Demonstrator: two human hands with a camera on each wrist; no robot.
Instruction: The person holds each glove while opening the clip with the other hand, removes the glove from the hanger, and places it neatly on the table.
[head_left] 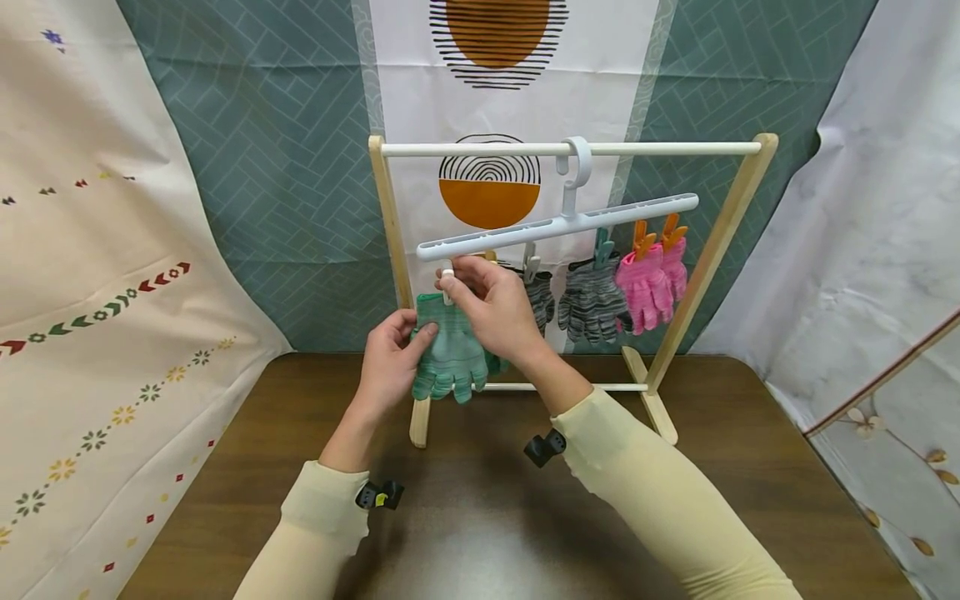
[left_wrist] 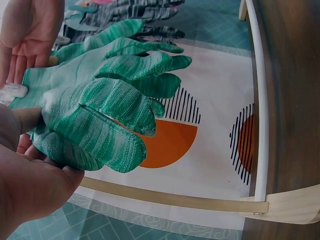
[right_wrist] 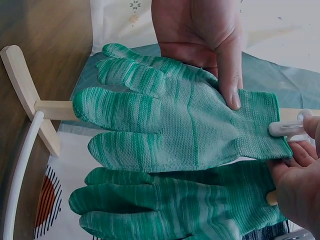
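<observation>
Green glove [head_left: 448,354] is pinched by the left hand [head_left: 388,357], its white clothespin [right_wrist: 281,129] by the right hand [head_left: 501,307].

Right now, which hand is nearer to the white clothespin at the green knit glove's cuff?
Right. The right hand pinches the white clothespin itself; the left hand holds the side of the green knit glove, lower down and apart from the clothespin.

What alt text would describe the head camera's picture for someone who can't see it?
A person's left hand holds a green glove while the right hand pinches a white clip at its cuff. Above, a white hanger hangs tilted from a rack, with grey gloves and pink gloves clipped below it, farther right.
</observation>
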